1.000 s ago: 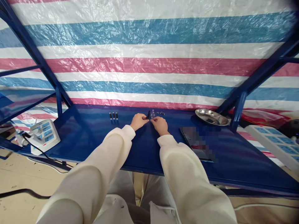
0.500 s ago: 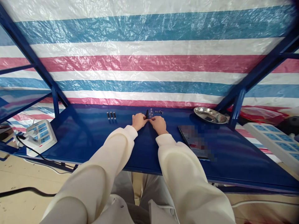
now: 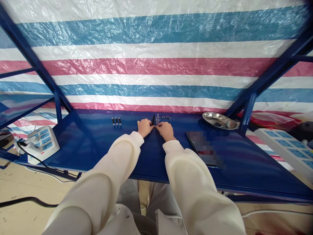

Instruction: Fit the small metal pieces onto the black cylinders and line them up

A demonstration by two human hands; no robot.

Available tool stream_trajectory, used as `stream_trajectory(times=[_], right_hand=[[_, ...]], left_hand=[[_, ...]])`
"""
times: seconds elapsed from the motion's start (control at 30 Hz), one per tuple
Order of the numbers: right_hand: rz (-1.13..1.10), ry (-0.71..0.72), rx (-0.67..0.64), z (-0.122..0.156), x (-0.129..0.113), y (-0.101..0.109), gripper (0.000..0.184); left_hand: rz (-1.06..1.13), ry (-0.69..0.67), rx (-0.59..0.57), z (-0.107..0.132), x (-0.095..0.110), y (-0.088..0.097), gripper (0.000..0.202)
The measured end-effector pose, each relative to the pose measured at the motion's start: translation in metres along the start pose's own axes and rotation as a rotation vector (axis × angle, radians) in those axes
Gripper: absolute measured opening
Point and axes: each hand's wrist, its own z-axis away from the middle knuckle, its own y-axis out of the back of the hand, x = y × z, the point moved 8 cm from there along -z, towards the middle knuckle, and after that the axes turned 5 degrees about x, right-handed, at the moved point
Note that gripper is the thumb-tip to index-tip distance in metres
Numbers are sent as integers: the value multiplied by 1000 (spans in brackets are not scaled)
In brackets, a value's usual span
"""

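Cream sleeves (image 3: pixel 110 169), then left hand (image 3: pixel 145 127) and right hand (image 3: pixel 166 130), side by side on blue shelf (image 3: pixel 97 143), fingertips meeting at black tube (image 3: pixel 153 119); grip too small to tell. Dark panel (image 3: pixel 204 147) right of tube, nearer. Three cylinders (image 3: pixel 116 121) left of tube; clear vials (image 3: pixel 157 118) just right; steel dish (image 3: pixel 218 120) well right. Striped tarp (image 3: pixel 156 65) behind.

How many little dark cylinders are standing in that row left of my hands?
3, side by side on the blue metal shelf: left one, middle one, right one. Similar small pieces by the fingers may be hidden.
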Motion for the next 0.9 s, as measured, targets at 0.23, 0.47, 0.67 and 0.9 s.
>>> stream_trajectory(times=[0.23, 0.47, 0.67, 0.9], right_hand=[[2, 8, -14, 1, -1, 0, 26], [13, 20, -16, 2, -2, 1, 25], [60, 39, 1, 7, -6, 5, 29], [100, 32, -21, 14, -11, 13, 24]], left_hand=[[4, 18, -6, 0, -1, 2, 29], [-22, 0, -10, 2, 0, 4, 29], [-147, -151, -6, 10, 6, 11, 28], [-251, -275, -52, 34, -2, 33, 27]])
